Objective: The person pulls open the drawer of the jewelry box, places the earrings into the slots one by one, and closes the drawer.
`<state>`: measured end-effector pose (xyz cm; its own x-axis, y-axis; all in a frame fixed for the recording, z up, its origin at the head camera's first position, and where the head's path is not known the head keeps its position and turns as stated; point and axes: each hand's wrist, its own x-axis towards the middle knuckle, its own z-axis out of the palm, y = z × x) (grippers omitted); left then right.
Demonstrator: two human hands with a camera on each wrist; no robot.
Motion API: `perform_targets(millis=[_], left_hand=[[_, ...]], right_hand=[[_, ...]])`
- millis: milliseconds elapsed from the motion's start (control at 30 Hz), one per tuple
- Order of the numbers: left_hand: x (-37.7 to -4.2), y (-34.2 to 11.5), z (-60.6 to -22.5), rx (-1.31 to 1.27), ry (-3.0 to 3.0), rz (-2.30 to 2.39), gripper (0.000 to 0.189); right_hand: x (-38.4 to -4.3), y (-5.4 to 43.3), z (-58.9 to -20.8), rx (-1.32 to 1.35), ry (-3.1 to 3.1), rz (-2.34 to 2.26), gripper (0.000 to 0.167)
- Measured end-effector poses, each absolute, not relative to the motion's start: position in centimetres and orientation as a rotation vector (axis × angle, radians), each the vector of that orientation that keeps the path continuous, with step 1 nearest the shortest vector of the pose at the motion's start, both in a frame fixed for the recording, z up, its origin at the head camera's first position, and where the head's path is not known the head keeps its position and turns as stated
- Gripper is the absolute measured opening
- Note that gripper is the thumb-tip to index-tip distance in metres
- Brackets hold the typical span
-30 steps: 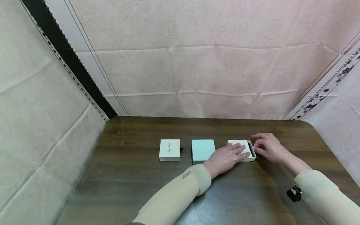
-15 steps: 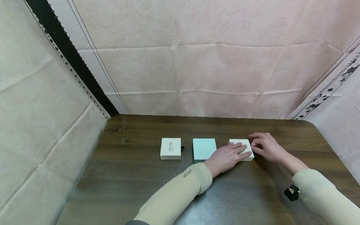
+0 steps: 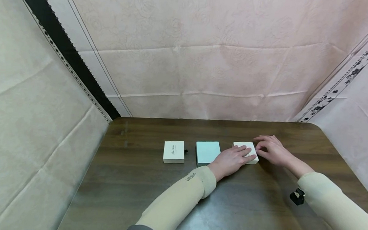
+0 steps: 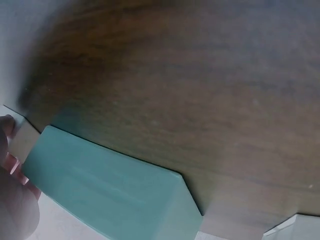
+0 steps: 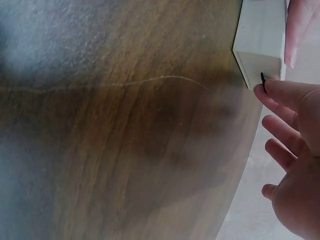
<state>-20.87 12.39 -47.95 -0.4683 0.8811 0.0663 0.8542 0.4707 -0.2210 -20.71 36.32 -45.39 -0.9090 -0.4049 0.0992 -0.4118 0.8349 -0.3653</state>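
A white slide-out box [image 3: 253,147] lies at the right end of a row on the table, its inner tray pushed in. My left hand [image 3: 228,163] rests on it with fingers spread over the top, covering much of its printing. At the box's right end, my right hand [image 3: 274,152] pinches the small black pull tab [image 5: 263,81] between thumb and index finger. The other right fingers [image 5: 282,134] are loosely bent. Left of my left hand sits a teal box [image 3: 207,152], also large in the left wrist view.
Another white box [image 3: 173,152] with dark lettering and a black tab on its right side stands left of the teal one. The wooden table [image 3: 139,184] ends at a back edge against a pale cloth wall [image 3: 204,68]. Cloth also hangs on both sides.
The box's tray, sticking out to the right a second ago, has slid in to the left, and my right hand has moved slightly left with it. My left hand stays on top.
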Motion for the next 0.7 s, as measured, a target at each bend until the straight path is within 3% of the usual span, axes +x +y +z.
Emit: perform_targets(millis=[167,700], left_hand=[[-20.9,12.3,-47.6,-1.523,-2.534,0.241,0.049],[-20.2,8.9,-42.7,-1.455,-2.667,0.291,0.056]], right_hand=[[-20.5,36.6,-45.1,0.639,-3.006,0.588,0.001],[-17.8,36.9,-43.1,0.739,-2.741,0.393,0.016]])
